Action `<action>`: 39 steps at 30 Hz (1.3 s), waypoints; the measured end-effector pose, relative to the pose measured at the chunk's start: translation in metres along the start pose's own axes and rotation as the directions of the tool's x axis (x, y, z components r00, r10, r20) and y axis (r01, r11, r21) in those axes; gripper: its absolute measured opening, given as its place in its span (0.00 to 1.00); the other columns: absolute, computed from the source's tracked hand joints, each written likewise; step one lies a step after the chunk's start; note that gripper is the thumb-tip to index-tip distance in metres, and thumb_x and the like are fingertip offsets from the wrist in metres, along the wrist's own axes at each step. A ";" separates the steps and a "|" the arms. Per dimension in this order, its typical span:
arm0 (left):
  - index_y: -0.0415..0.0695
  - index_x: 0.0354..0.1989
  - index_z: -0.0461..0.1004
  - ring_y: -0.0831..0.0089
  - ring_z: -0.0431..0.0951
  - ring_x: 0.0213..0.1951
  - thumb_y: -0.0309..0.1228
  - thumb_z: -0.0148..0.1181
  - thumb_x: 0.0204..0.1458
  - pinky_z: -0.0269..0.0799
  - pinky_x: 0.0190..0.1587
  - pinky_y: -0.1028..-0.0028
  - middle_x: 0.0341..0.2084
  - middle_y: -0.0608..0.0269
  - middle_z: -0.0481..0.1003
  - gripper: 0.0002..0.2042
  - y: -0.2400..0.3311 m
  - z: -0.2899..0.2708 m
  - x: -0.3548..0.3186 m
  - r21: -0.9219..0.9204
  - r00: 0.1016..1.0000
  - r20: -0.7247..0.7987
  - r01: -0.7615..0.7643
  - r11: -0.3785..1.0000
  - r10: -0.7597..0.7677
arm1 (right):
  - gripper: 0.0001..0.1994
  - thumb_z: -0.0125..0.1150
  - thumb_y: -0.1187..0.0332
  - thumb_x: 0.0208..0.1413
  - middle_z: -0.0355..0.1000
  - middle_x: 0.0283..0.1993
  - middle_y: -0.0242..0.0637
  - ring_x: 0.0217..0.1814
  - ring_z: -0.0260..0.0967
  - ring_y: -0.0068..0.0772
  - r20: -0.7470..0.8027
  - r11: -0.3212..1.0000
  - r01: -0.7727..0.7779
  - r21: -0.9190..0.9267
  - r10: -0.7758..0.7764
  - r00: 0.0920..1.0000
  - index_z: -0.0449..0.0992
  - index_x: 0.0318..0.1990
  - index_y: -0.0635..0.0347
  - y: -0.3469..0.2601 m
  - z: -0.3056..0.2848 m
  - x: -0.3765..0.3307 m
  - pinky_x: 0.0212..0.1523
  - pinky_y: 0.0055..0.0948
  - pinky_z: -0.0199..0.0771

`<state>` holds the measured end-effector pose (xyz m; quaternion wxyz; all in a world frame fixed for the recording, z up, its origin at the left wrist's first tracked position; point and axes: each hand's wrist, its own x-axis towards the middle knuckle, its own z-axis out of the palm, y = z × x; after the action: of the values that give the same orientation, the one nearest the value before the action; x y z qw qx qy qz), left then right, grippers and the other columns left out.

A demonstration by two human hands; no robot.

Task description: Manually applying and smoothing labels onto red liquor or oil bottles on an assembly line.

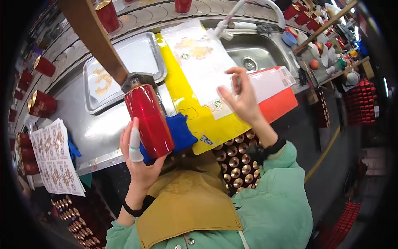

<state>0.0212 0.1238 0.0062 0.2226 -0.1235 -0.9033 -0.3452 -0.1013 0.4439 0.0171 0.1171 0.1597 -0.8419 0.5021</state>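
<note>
The steel table (95, 128) carries everything ahead of both hands, with a sink (248, 54) sunk into it beyond the right hand (242, 99). Beyond the left hand (139, 159) lies a shallow metal tray (124, 62) with a gold motif on the sheet inside it. A long yellow sheet (199, 120) runs between the two hands, and over it rests a white decal sheet (199, 62) printed with gold ornaments and small round green marks; it probably lies flat there so that single pieces can be picked off.

The red cylinder (150, 120), glossy and bottle-like, leans on a blue cushion (180, 130) just right of the left hand, which seems to steady it and protect its surface. The left hand is closed around its lower end, one finger wrapped in white tape. A brown bar (93, 37) reaches down to the cylinder's metal top.

The right hand hovers over the decal sheet's near edge, fingers pinched together on something small and thin that I cannot identify. Beside it lies a red-and-white sheet (273, 93). Far left of the left hand are sheets of gold decals (56, 157) and more red cylinders (41, 103).
</note>
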 end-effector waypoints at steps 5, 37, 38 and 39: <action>0.41 0.73 0.60 0.45 0.61 0.72 0.29 0.82 0.37 0.54 0.73 0.53 0.72 0.45 0.61 0.51 -0.006 0.006 0.004 -0.112 1.000 0.015 0.028 0.993 -0.026 | 0.11 0.61 0.74 0.58 0.76 0.48 0.48 0.53 0.76 0.53 -0.291 0.533 -0.352 -0.769 0.198 0.936 0.79 0.48 0.60 0.102 -0.120 -0.011 0.52 0.47 0.77; 0.42 0.68 0.67 0.45 0.64 0.70 0.30 0.82 0.34 0.56 0.72 0.48 0.70 0.45 0.65 0.46 -0.011 0.001 0.004 -0.006 0.998 0.054 0.016 1.000 -0.015 | 0.07 0.71 0.67 0.50 0.80 0.33 0.46 0.40 0.79 0.51 -0.006 0.532 -0.126 -0.837 0.221 0.975 0.84 0.36 0.57 0.228 -0.155 0.115 0.44 0.44 0.78; 0.42 0.68 0.67 0.45 0.64 0.70 0.30 0.82 0.34 0.57 0.72 0.48 0.69 0.45 0.66 0.46 -0.011 0.001 0.005 -0.032 0.999 0.043 0.005 0.999 -0.004 | 0.07 0.71 0.67 0.50 0.80 0.33 0.46 0.40 0.79 0.51 0.016 0.534 -0.124 -0.836 0.250 0.968 0.84 0.36 0.57 0.229 -0.142 0.119 0.44 0.44 0.78; 0.42 0.68 0.67 0.45 0.64 0.70 0.30 0.82 0.34 0.57 0.72 0.48 0.69 0.45 0.66 0.46 -0.011 0.002 0.005 -0.009 0.998 0.055 0.022 1.000 -0.022 | 0.07 0.71 0.67 0.50 0.80 0.35 0.47 0.42 0.79 0.51 0.036 0.539 -0.131 -0.832 0.289 0.957 0.84 0.36 0.56 0.228 -0.126 0.121 0.45 0.44 0.78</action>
<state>0.0121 0.1170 0.0013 0.1933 -0.1241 -0.9087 -0.3486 -0.2967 0.6378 -0.0647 0.0444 0.0262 -0.9975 0.0474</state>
